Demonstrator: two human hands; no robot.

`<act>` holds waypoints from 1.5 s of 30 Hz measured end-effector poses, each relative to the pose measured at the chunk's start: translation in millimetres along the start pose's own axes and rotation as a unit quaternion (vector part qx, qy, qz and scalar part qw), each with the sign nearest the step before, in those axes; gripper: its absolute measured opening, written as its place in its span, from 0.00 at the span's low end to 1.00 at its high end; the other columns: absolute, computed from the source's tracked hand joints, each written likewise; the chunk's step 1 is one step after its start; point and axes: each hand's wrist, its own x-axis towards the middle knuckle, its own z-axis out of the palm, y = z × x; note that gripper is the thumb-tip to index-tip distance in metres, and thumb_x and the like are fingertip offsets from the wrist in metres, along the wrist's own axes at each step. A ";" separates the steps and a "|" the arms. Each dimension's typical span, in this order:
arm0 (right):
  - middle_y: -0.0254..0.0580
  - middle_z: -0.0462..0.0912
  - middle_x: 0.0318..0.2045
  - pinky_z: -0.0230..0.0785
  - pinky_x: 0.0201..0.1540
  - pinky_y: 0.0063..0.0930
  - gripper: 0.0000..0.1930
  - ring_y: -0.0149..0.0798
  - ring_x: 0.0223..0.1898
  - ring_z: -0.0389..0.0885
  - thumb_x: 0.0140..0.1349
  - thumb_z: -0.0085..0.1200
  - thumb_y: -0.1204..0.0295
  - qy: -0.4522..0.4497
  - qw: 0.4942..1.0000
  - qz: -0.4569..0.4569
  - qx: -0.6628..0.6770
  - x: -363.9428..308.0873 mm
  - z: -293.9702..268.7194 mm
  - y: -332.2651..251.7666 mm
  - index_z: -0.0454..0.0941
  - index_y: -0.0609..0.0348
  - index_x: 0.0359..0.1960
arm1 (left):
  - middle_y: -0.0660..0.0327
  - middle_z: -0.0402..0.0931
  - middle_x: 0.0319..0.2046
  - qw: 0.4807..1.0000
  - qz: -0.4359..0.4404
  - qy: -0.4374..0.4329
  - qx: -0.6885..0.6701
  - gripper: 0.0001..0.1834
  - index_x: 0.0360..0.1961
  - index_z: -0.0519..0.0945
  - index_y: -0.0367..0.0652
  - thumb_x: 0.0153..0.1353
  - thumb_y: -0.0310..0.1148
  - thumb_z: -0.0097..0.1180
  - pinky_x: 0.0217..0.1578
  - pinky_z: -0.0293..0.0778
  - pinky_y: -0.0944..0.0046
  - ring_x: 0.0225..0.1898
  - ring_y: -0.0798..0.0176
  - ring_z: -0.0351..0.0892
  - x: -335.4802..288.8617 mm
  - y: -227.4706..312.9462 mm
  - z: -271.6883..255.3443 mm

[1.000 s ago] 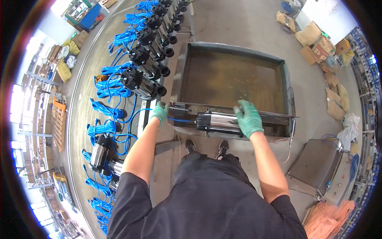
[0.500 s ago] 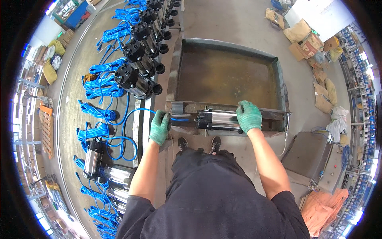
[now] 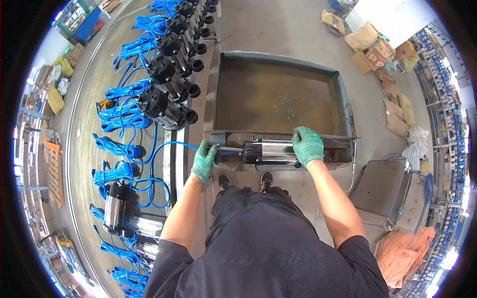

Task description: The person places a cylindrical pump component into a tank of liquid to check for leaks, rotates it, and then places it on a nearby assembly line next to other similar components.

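A submersible pump [image 3: 276,151] with a shiny steel body and black end lies on its side across the near ledge of a water tank. My right hand [image 3: 307,144], in a green glove, is wrapped over the pump's right end. My left hand [image 3: 204,160], also gloved in green, is closed on a dark-ended tool, whose slim metal shaft [image 3: 230,149] points at the pump's black end. The tool's exact kind is hidden by the glove. A blue cable [image 3: 171,143] runs from the bench on the left to my left hand, and a short blue piece shows below the shaft.
Beyond the pump is the metal tank [image 3: 278,94] with murky water. On the left bench [image 3: 92,149], several upright pumps [image 3: 161,107] stand beside coiled blue cables [image 3: 121,116]. More pumps [image 3: 115,208] are at the near left. A thin hose [image 3: 354,171] hangs at the tank's right corner.
The metal shaft in my left hand now reaches closer to the pump's black end. My left hand has shifted slightly right; my right hand stays on the pump. The view has shifted a little.
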 end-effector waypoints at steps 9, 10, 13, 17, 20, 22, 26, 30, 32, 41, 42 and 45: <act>0.49 0.86 0.42 0.76 0.53 0.50 0.11 0.55 0.47 0.83 0.67 0.55 0.62 -0.002 1.000 0.010 0.002 -0.2 -0.4 -5.0 0.83 0.52 0.44 | 0.68 0.77 0.28 0.935 -0.339 -0.047 -0.095 0.07 0.47 0.79 0.52 0.75 0.41 0.57 0.24 0.68 0.68 0.24 0.69 0.73 17.6 -4.4 -21.9; 0.49 0.86 0.42 0.76 0.53 0.50 0.11 0.55 0.47 0.83 0.67 0.55 0.62 -0.002 1.000 0.010 0.000 -0.2 -0.5 -3.8 0.83 0.52 0.44 | 0.68 0.78 0.30 0.934 -0.341 -0.064 -0.089 0.11 0.50 0.80 0.53 0.75 0.44 0.58 0.27 0.69 0.68 0.27 0.68 0.74 17.7 -4.5 -22.1; 0.49 0.86 0.42 0.76 0.53 0.50 0.11 0.55 0.47 0.83 0.67 0.55 0.62 -0.004 1.000 0.010 -0.004 -0.6 -1.5 -3.1 0.83 0.52 0.43 | 0.66 0.78 0.32 0.931 -0.311 -0.055 -0.182 0.16 0.57 0.80 0.55 0.74 0.47 0.58 0.31 0.70 0.68 0.31 0.67 0.75 15.9 -4.3 -14.4; 0.48 0.86 0.42 0.76 0.53 0.50 0.11 0.55 0.47 0.83 0.67 0.55 0.62 -0.010 1.000 0.021 -0.008 -2.5 -2.6 2.6 0.84 0.52 0.43 | 0.64 0.80 0.31 0.980 -0.155 -0.094 -0.083 0.21 0.57 0.81 0.43 0.73 0.47 0.59 0.36 0.72 0.67 0.30 0.69 0.74 4.8 35.2 9.0; 0.48 0.86 0.42 0.76 0.53 0.50 0.11 0.55 0.47 0.83 0.68 0.55 0.62 -0.004 1.000 0.002 -0.002 1.6 -0.1 -9.3 0.84 0.52 0.43 | 0.61 0.83 0.45 0.957 -0.095 -0.189 0.199 0.23 0.64 0.77 0.41 0.70 0.35 0.63 0.43 0.77 0.63 0.42 0.66 0.79 22.3 -15.4 -40.3; 0.48 0.86 0.42 0.76 0.53 0.49 0.11 0.55 0.48 0.83 0.68 0.55 0.62 -0.004 1.000 0.012 -0.009 -1.8 0.9 -0.3 0.84 0.52 0.43 | 0.58 0.83 0.51 0.869 -0.104 -0.208 0.438 0.27 0.66 0.75 0.37 0.68 0.32 0.67 0.49 0.80 0.61 0.50 0.65 0.80 32.2 1.6 -16.7; 0.47 0.87 0.43 0.76 0.54 0.49 0.11 0.54 0.48 0.83 0.67 0.55 0.62 -0.015 1.000 0.022 -0.014 -0.7 -3.3 -1.6 0.84 0.52 0.44 | 0.59 0.82 0.53 0.981 -0.083 -0.164 0.056 0.28 0.65 0.76 0.40 0.64 0.29 0.68 0.55 0.77 0.61 0.53 0.64 0.79 13.9 6.9 -7.8; 0.47 0.87 0.43 0.76 0.54 0.49 0.12 0.54 0.48 0.83 0.68 0.54 0.62 -0.017 1.000 0.016 -0.017 0.4 -1.9 -3.7 0.84 0.52 0.43 | 0.61 0.81 0.56 0.986 -0.059 -0.154 -0.006 0.27 0.66 0.76 0.40 0.65 0.26 0.62 0.55 0.77 0.60 0.53 0.61 0.79 8.7 -1.2 -16.6; 0.47 0.87 0.43 0.76 0.54 0.49 0.12 0.54 0.48 0.83 0.68 0.54 0.61 -0.012 1.000 0.014 -0.012 -0.1 -1.5 -2.7 0.84 0.52 0.43 | 0.62 0.82 0.53 0.962 -0.059 -0.141 0.226 0.25 0.64 0.78 0.39 0.65 0.26 0.62 0.53 0.78 0.59 0.52 0.58 0.81 16.8 4.6 -13.5; 0.48 0.87 0.41 0.77 0.53 0.50 0.11 0.54 0.47 0.83 0.67 0.54 0.61 -0.014 0.999 0.025 -0.019 -1.5 -3.2 -5.5 0.84 0.52 0.42 | 0.61 0.83 0.48 0.935 -0.218 -0.181 -0.211 0.23 0.62 0.80 0.44 0.73 0.47 0.60 0.47 0.80 0.62 0.45 0.63 0.82 8.3 11.4 -15.6; 0.48 0.87 0.41 0.77 0.53 0.50 0.11 0.54 0.47 0.83 0.67 0.54 0.61 -0.015 0.999 0.029 -0.021 -2.6 -4.0 -2.5 0.84 0.52 0.42 | 0.59 0.83 0.50 0.948 -0.223 -0.186 -0.131 0.23 0.66 0.76 0.45 0.74 0.39 0.60 0.51 0.80 0.62 0.47 0.64 0.81 9.0 24.4 -13.1; 0.49 0.86 0.41 0.77 0.53 0.50 0.11 0.55 0.47 0.83 0.67 0.54 0.61 -0.009 0.999 0.029 -0.011 -3.3 -5.3 -6.0 0.84 0.52 0.41 | 0.58 0.83 0.52 0.964 -0.122 -0.235 0.030 0.28 0.71 0.70 0.45 0.71 0.29 0.61 0.51 0.80 0.62 0.49 0.63 0.81 15.1 27.1 -23.5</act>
